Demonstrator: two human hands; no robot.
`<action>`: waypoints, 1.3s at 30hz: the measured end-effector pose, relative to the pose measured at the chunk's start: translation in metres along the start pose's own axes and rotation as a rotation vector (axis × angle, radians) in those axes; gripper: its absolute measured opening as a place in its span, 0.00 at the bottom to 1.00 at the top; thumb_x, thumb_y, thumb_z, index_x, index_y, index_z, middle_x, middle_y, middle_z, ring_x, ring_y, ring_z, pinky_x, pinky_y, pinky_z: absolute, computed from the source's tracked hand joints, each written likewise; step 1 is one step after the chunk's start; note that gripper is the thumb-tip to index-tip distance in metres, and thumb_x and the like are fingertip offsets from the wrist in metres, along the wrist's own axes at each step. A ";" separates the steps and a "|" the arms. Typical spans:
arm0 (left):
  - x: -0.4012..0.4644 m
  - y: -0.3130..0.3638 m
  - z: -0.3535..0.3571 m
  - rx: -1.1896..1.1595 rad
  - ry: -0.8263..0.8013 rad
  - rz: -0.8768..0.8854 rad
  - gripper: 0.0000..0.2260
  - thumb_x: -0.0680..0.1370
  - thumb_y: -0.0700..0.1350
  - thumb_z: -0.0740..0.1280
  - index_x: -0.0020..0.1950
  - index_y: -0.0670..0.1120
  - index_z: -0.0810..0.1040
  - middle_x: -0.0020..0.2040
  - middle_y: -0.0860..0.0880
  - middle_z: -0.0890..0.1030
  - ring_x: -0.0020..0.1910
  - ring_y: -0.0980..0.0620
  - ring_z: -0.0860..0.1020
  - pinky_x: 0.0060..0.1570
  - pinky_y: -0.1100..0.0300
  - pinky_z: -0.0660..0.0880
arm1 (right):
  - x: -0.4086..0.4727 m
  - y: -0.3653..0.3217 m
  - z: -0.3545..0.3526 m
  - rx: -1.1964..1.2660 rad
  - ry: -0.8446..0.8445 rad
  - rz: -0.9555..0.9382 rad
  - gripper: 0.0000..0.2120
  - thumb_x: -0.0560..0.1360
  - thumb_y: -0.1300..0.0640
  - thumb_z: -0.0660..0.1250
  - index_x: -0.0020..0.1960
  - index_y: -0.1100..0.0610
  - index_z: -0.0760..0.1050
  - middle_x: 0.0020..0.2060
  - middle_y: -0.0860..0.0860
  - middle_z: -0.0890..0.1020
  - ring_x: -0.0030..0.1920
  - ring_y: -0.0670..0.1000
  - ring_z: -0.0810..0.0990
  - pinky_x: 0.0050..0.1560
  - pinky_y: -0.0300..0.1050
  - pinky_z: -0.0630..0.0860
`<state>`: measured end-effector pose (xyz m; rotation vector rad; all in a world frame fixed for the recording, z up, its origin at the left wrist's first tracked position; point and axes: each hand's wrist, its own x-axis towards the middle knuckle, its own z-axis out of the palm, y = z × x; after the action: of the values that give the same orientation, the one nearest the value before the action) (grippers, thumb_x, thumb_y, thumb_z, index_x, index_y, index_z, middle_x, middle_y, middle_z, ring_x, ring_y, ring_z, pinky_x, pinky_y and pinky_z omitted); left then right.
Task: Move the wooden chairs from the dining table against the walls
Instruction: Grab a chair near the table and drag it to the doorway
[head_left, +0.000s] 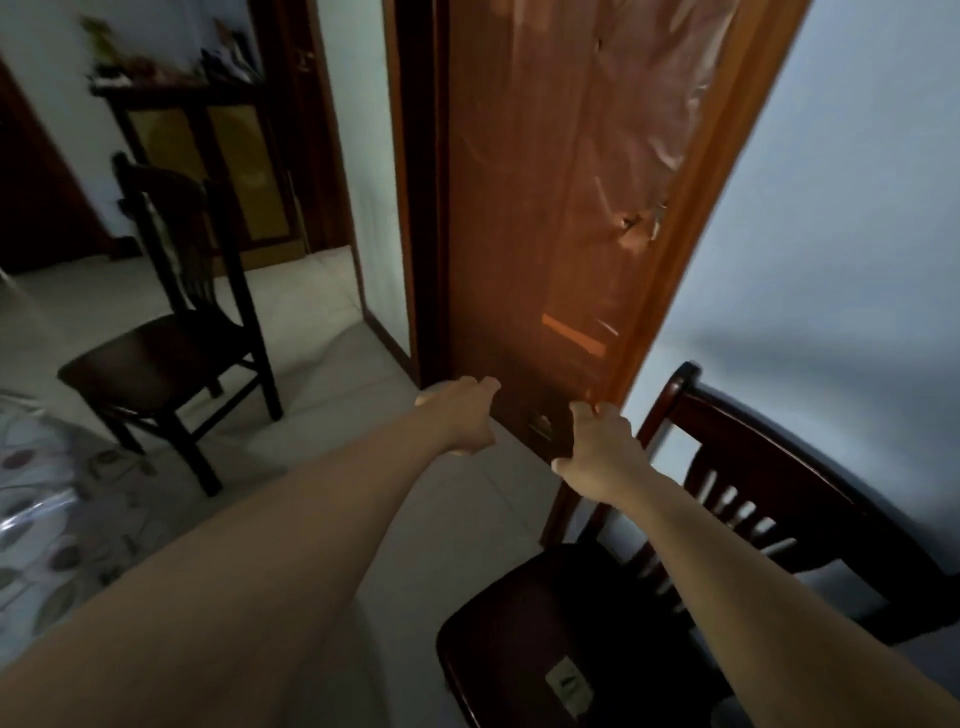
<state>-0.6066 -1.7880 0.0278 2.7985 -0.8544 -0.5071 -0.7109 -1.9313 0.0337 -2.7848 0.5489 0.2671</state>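
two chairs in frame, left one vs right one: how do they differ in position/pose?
The left chair stands out on the tiled floor, farther off, seen whole. The right chair sits close under the right arm, cut off by the frame edge, its back toward the pale wall beside the wooden door.

The right chair has a small label on its seat; none shows on the left chair's.

Both are dark wood, slatted backs, upright.

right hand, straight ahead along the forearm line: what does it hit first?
Most likely the wooden door. The right hand, fingers loosely open and empty, points at the door's lower edge beside the frame. The near chair sits to its right, off that line. Depth is unclear, so the hand may already be touching the door.
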 end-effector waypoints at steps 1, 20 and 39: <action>-0.003 -0.021 -0.005 -0.017 0.006 -0.013 0.33 0.73 0.48 0.68 0.74 0.47 0.56 0.69 0.42 0.67 0.66 0.41 0.69 0.64 0.45 0.69 | 0.006 -0.019 0.003 -0.013 -0.004 -0.022 0.35 0.74 0.49 0.68 0.74 0.55 0.55 0.71 0.59 0.61 0.70 0.61 0.63 0.69 0.56 0.66; -0.064 -0.311 -0.072 -0.136 0.146 -0.416 0.34 0.74 0.51 0.68 0.75 0.45 0.56 0.71 0.42 0.67 0.69 0.43 0.67 0.63 0.53 0.67 | 0.100 -0.298 0.045 -0.073 -0.119 -0.400 0.34 0.74 0.51 0.67 0.74 0.55 0.54 0.71 0.59 0.60 0.70 0.61 0.62 0.67 0.53 0.65; 0.111 -0.492 -0.189 -0.136 0.259 -0.612 0.28 0.73 0.49 0.68 0.70 0.46 0.63 0.64 0.43 0.72 0.60 0.43 0.74 0.54 0.51 0.74 | 0.371 -0.496 0.026 -0.068 -0.207 -0.660 0.35 0.75 0.52 0.67 0.75 0.56 0.53 0.72 0.59 0.59 0.71 0.61 0.60 0.67 0.54 0.65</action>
<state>-0.2001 -1.4356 0.0457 2.8700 0.0977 -0.2506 -0.1800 -1.6108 0.0437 -2.7693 -0.4332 0.4147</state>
